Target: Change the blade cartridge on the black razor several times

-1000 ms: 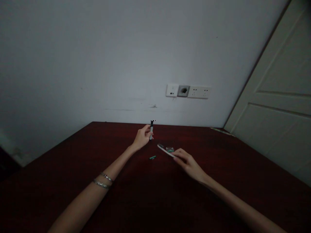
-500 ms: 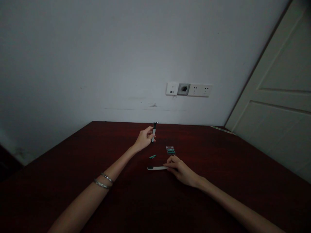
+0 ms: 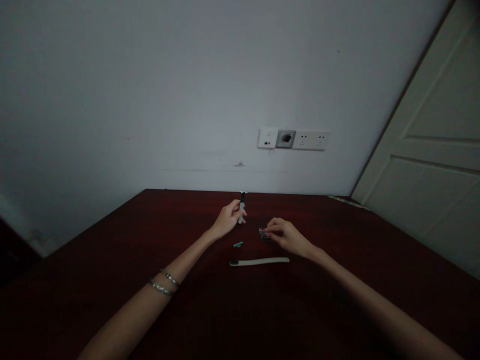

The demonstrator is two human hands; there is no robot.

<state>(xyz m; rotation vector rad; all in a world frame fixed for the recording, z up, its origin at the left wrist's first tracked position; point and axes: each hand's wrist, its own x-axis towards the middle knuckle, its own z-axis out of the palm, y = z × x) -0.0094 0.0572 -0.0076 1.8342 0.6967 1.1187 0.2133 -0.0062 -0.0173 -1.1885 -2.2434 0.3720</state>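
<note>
My left hand (image 3: 227,220) is closed around the pale handle of a razor (image 3: 242,206), which stands nearly upright with its dark neck and T-shaped head at the top. Over a small clear case (image 3: 262,234), my right hand (image 3: 287,235) has its fingertips pinched at the case's right side, partly covering it. A small green razor cartridge (image 3: 238,244) lies on the table between the hands. In front of it rests a long white handle (image 3: 262,261) with a dark left end, touched by neither hand.
The dark red table (image 3: 187,320) runs back to a pale wall (image 3: 187,100). Several socket plates (image 3: 310,140) are fixed to the wall, and a panelled door (image 3: 431,150) stands at the right. A thin flat strip (image 3: 348,202) lies by the table's back right edge.
My right hand has let go of the long white handle and moved up to the clear case. My left hand still holds the razor, almost in the same place.
</note>
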